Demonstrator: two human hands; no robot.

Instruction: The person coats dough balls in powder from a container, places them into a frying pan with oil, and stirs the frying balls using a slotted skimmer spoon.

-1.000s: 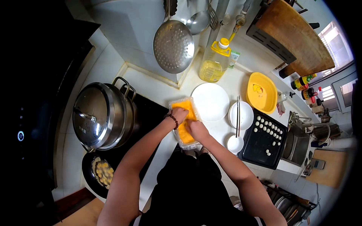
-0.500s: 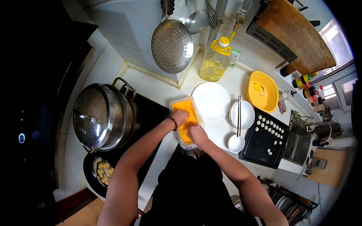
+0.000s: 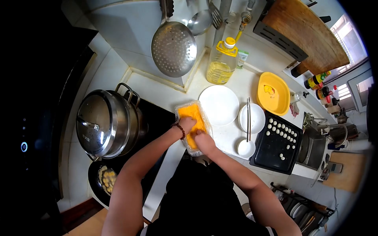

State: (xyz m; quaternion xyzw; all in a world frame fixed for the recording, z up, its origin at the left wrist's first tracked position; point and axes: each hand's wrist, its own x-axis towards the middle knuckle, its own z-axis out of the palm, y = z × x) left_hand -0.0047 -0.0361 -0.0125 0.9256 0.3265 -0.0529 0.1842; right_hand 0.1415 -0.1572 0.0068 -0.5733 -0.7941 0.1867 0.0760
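Observation:
A tray lined with clear plastic film [image 3: 210, 131] holds a layer of orange, crumb-like food [image 3: 190, 109], just in front of my body. My left hand [image 3: 188, 124], with a beaded bracelet at its wrist, is over the middle of the food with fingers curled closed. My right hand [image 3: 202, 141] is closed too, low at the right side of the same food. Whatever the fingers pinch is hidden from this angle. A white plate [image 3: 219, 105] lies beside the tray.
Left, a lidded steel pot [image 3: 103, 124] and a frying pan [image 3: 107, 179] with yellow pieces stand on the hob. Right are a white bowl [image 3: 255, 118] with chopsticks, a small bowl [image 3: 246, 148], a yellow basin [image 3: 274, 100], and a black baking tray [image 3: 267, 151] with white balls. An oil bottle [image 3: 221, 67] stands behind.
My hands have shifted only slightly over the orange food, the right one a little to the left. The whole view has moved a little with my head.

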